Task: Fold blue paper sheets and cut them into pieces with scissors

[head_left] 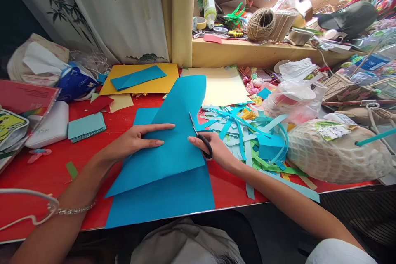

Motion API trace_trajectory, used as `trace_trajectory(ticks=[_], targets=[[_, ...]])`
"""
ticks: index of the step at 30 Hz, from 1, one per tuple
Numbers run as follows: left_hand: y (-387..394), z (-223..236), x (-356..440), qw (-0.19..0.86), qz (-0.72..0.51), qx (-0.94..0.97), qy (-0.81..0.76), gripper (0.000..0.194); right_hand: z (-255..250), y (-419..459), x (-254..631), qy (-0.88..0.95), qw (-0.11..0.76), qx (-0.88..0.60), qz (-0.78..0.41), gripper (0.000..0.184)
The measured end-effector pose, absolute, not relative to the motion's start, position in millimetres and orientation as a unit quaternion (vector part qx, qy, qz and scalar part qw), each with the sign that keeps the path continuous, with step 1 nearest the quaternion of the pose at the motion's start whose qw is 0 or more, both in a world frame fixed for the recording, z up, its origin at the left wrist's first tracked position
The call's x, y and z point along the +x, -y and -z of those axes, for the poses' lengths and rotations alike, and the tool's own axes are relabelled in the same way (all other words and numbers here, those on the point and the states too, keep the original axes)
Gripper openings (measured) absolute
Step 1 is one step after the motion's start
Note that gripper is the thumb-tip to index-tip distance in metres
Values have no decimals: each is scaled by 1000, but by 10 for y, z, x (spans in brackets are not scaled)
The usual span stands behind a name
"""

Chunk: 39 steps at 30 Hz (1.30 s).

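A blue sheet of paper (173, 144) lies slanted over a second blue sheet (167, 196) at the table's front, its far end curling upward. My left hand (136, 142) grips the upper sheet at its left side, thumb and forefinger stretched over the top; the other fingers are hidden. In my right hand (218, 148) are scissors with black handles (208, 145), held at the sheet's right edge with the blades pointing away from me. Whether the blades touch the paper I cannot tell. Just right of this hand lies a pile of blue and green paper strips (244, 132).
Behind the sheets lie a yellow sheet (136, 76) bearing a blue piece and a cream sheet (213, 84). Pale blue cards (86, 127) and a white box (51, 123) sit left. A netted coconut (337, 152) with a straw stands right. Twine (261, 24) rests on the sill.
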<state>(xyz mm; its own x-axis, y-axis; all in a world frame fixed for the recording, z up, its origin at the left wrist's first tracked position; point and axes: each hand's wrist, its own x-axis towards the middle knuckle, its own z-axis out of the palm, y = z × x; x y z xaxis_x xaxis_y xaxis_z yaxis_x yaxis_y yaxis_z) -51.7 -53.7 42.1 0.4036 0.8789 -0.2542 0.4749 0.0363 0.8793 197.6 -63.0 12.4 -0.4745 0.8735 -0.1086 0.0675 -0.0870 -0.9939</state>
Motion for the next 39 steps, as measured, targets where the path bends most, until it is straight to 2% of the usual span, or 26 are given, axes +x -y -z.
trace_trajectory(ticks=[13,39], targets=[[535,-429,-512,490,-195,670,-523,51,-102,623,1975,589,321,-394,-628,47],[561,-519,-469,524,-165,665,-506,47,-116,615,1975,570,332,-392,-641,45]])
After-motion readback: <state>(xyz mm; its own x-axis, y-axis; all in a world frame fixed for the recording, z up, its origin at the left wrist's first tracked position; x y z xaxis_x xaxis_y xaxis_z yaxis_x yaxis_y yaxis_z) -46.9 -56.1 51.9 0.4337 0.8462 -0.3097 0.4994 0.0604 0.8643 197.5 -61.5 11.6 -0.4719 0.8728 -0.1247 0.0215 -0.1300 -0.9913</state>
